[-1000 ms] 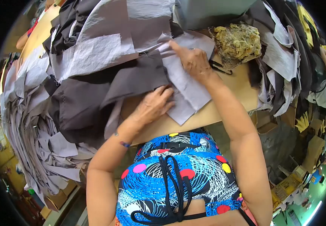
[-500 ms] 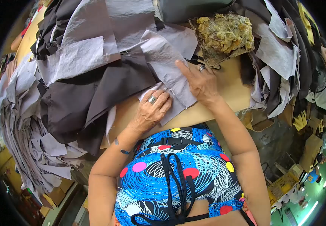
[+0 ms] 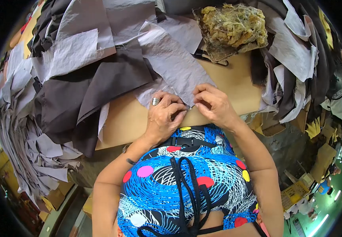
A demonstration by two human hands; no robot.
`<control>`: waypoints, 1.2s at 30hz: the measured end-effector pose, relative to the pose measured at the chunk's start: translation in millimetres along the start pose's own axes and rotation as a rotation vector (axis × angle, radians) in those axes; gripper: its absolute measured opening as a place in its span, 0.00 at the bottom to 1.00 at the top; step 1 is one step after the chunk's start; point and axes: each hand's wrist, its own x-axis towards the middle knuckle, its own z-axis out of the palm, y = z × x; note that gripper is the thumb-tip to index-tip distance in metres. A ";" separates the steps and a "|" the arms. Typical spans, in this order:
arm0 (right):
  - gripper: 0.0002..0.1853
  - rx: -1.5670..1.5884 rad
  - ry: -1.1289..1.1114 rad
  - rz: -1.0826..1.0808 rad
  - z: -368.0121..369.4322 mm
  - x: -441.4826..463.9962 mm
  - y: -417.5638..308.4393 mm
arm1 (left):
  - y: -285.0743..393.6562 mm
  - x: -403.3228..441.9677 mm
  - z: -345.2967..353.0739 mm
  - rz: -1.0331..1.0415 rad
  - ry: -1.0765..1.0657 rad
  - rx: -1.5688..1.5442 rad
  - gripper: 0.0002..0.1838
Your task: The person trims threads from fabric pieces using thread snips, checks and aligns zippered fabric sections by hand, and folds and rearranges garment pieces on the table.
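A long light grey fabric piece (image 3: 171,59) lies slantwise across the front of the table, its lower corner between my two hands. My left hand (image 3: 165,114), with a wide ring on one finger, is closed in a pinch on that lower corner. Just right of the corner is my right hand (image 3: 216,104), its fingers curled and thumb drawn in to a pinch. What its fingertips hold, if anything, is too small to make out. Dark brown fabric (image 3: 111,83) lies left of the grey piece.
Beyond my right hand, a clear bag of yellowish fibre or thread scraps (image 3: 234,29) sits beside a dark slim tool (image 3: 210,59). Grey cloth strips (image 3: 20,118) hang off the table's left side. More fabric (image 3: 293,55) drapes at the right. The tan tabletop (image 3: 119,114) shows between.
My right hand has come down from the middle of the grey fabric to its lower corner, its pointing finger now curled. My left hand has shifted from lying on the cloth to pinching the corner.
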 end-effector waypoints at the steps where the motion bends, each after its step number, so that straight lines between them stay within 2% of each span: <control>1: 0.06 0.021 0.005 0.015 0.6 -2.0 -1.1 | 0.6 -0.3 0.5 -0.011 -0.003 0.002 0.07; 11: 0.06 -0.081 0.033 -0.087 8.7 -6.5 6.5 | 12.2 5.8 1.3 -0.073 -0.021 0.130 0.05; 17: 0.06 -0.053 0.080 -0.106 13.3 -7.0 6.3 | 9.8 6.1 3.8 -0.042 0.011 0.153 0.04; 23: 0.06 -0.027 0.134 -0.054 18.4 -8.8 2.9 | 8.6 5.2 4.8 -0.050 0.008 0.126 0.05; 29: 0.05 -0.147 0.218 -0.118 27.0 -8.2 6.2 | 7.6 4.0 6.8 -0.073 0.000 0.085 0.04; 36: 0.04 -0.067 0.223 -0.082 22.8 -9.8 1.1 | 8.1 2.5 6.3 -0.111 -0.002 0.047 0.03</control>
